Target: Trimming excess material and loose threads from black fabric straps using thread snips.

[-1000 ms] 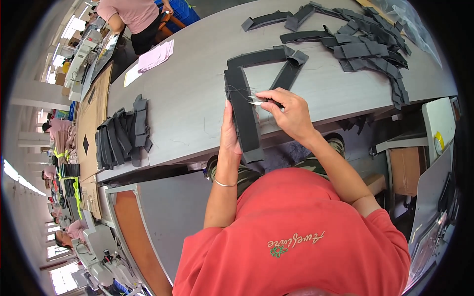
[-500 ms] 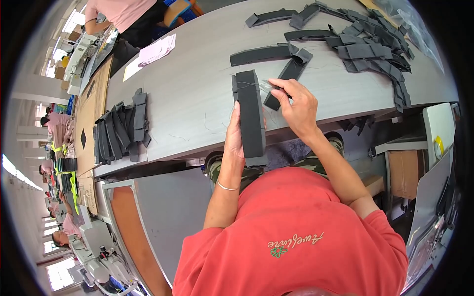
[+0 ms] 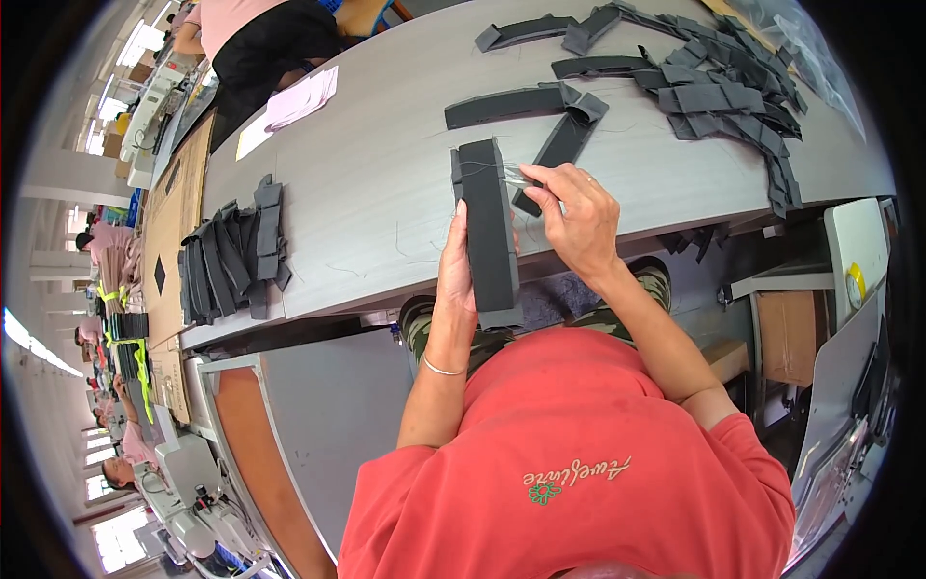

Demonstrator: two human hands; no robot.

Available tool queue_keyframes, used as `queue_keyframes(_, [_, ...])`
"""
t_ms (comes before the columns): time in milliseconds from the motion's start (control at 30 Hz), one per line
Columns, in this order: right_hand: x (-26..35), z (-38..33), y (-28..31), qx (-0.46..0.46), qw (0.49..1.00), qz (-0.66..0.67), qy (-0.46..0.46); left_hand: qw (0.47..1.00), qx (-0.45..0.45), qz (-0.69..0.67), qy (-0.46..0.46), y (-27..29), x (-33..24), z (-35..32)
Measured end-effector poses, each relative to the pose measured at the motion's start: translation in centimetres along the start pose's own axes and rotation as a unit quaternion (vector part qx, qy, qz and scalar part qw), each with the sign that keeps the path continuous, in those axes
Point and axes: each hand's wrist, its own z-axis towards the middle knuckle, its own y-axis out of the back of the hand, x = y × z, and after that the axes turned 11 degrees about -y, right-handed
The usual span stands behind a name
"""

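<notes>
My left hand is closed round a long dark grey fabric strip, held upright over the table's front edge, thumb on its near face. Fine loose threads trail from the strip's upper right side. My right hand pinches at these threads with thumb and forefinger, just right of the strip; whether a small tool is in the pinch I cannot make out. Behind the fingers another dark strip lies slanted on the table, and a further strip lies beyond it.
A tangled heap of dark strips covers the table's right side. To the left lies a row of similar strips. Pale pink sheets rest at the far left, near a person in a pink top. A cardboard box stands below right.
My right hand has shifted slightly, its fingertips still by the threads. The held strip tilts a little differently. The person at the far left has moved rightward.
</notes>
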Motion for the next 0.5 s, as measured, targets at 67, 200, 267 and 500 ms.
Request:
queue_keyframes(67, [0.12,-0.09,0.22,0.005,1.0,0.001,0.002,1.0,-0.001,-0.005,0.004,0.0,0.01,-0.04])
queue_keyframes(200, [0.05,-0.22,0.08,0.017,1.0,0.001,0.01,1.0,-0.023,0.005,-0.01,-0.02,0.04,-0.16])
queue_keyframes(267, [0.01,-0.3,-0.06,0.017,1.0,-0.001,0.014,0.999,-0.036,0.008,-0.015,-0.07,0.08,-0.23])
queue_keyframes(500, [-0.08,-0.33,-0.57,-0.031,0.999,-0.018,0.013,0.999,0.022,-0.032,0.013,0.08,0.23,-0.1])
